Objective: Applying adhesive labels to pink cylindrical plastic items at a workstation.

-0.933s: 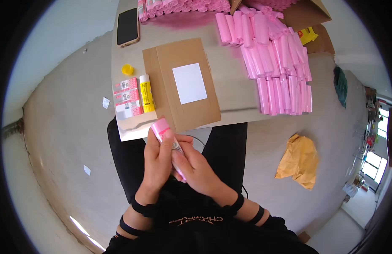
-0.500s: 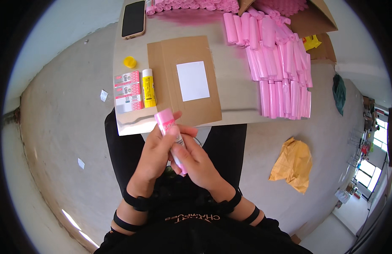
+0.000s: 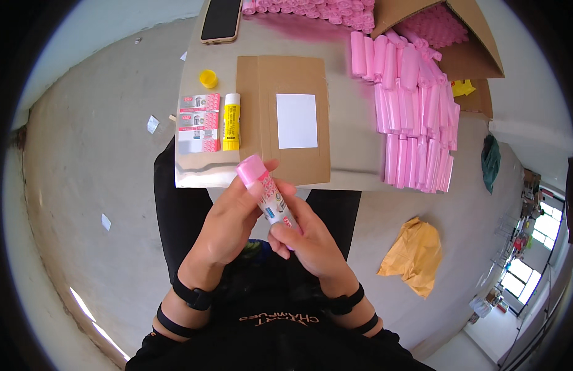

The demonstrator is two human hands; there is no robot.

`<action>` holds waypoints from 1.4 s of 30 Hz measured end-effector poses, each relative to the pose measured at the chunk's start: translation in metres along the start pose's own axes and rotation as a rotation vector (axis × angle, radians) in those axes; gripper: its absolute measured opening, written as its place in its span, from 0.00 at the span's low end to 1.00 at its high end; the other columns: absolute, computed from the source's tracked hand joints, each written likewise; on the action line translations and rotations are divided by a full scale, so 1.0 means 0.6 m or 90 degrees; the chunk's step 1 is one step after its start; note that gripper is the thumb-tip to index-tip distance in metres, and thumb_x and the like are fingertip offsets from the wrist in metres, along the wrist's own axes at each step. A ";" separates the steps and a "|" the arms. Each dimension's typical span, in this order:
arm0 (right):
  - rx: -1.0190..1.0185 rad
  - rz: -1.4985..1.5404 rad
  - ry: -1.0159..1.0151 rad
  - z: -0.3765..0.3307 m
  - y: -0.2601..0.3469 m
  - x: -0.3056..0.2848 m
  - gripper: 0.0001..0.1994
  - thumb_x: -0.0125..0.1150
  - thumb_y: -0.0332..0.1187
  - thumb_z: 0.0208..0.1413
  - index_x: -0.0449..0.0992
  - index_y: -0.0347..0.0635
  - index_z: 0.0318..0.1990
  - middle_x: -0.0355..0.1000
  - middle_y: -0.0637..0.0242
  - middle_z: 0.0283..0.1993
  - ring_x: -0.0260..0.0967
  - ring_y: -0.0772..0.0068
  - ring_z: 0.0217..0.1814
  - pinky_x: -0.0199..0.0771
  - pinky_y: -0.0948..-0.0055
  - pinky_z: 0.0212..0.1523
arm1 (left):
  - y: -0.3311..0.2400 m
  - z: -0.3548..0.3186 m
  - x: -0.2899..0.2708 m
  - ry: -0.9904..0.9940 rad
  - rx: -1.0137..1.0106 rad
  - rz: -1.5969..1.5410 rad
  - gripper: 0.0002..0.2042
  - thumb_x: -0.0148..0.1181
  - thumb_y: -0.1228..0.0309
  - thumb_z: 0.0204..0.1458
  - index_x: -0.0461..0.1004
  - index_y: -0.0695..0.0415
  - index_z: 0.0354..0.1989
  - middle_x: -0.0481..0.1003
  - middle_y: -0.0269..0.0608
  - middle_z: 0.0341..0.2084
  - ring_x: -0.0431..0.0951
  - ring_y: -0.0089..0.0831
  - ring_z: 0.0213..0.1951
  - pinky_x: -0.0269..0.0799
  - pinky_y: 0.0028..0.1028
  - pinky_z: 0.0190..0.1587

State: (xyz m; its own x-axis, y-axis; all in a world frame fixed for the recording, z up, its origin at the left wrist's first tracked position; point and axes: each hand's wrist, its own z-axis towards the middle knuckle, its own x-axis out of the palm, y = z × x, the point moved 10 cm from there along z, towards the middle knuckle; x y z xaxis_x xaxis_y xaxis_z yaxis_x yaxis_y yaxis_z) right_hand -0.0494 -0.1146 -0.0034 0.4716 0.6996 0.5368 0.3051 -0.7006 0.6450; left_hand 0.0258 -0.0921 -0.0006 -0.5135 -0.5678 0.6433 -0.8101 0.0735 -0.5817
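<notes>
Between my hands, above my lap and by the table's near edge, is a pink bag roll (image 3: 274, 203) with a printed pink and white label around it. My left hand (image 3: 226, 224) is closed on its upper part, the thumb along the side near the pink end. My right hand (image 3: 314, 242) grips the lower part, thumb pressed on the label. On the table (image 3: 351, 148) beyond, a blank white paper (image 3: 297, 120) lies on flat brown cardboard (image 3: 255, 99). Left of it lies a yellow glue stick (image 3: 231, 127), with its yellow cap (image 3: 208, 78) and printed labels (image 3: 199, 123) nearby.
Many pink rolls (image 3: 416, 111) are piled at the table's right, with more pink rolls (image 3: 317, 11) at the back. An open cardboard box (image 3: 478, 37) stands at the far right. A phone (image 3: 221, 20) lies far left. A yellow bag (image 3: 413, 256) is on the floor.
My hands and the roll have shifted a little right, and the roll has turned, showing more of its label. The view has moved, so the table sits differently in the picture.
</notes>
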 end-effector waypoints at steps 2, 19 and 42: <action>-0.091 -0.131 -0.110 -0.004 0.019 -0.027 0.20 0.54 0.35 0.58 0.60 0.35 0.54 0.66 0.64 0.43 0.65 0.81 0.37 0.67 0.81 0.36 | -0.008 -0.008 0.003 0.001 0.037 0.073 0.26 0.39 0.57 0.62 0.53 0.64 0.61 0.72 0.42 0.41 0.71 0.28 0.44 0.64 0.29 0.49; -0.316 -0.339 -0.365 -0.021 0.143 -0.046 0.07 0.55 0.30 0.57 0.73 0.36 0.39 0.65 0.69 0.37 0.65 0.82 0.38 0.66 0.81 0.38 | 0.022 -0.020 0.000 0.068 0.047 -0.002 0.19 0.45 0.64 0.61 0.59 0.61 0.56 0.70 0.40 0.43 0.70 0.27 0.47 0.67 0.27 0.48; -0.166 -0.127 -0.194 0.023 0.104 -0.021 0.14 0.63 0.26 0.48 0.74 0.38 0.44 0.69 0.68 0.35 0.66 0.85 0.31 0.66 0.84 0.30 | 0.042 -0.022 0.008 0.146 -0.016 -0.263 0.18 0.47 0.63 0.59 0.59 0.58 0.54 0.68 0.34 0.31 0.67 0.21 0.34 0.64 0.23 0.39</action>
State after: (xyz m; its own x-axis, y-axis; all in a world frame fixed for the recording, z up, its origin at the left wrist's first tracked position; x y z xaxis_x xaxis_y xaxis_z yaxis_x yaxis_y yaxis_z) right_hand -0.0248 -0.1693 0.0224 0.6589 0.7169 0.2280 0.2144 -0.4695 0.8565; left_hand -0.0009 -0.0820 -0.0055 -0.1940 -0.3587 0.9131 -0.9647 -0.0994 -0.2440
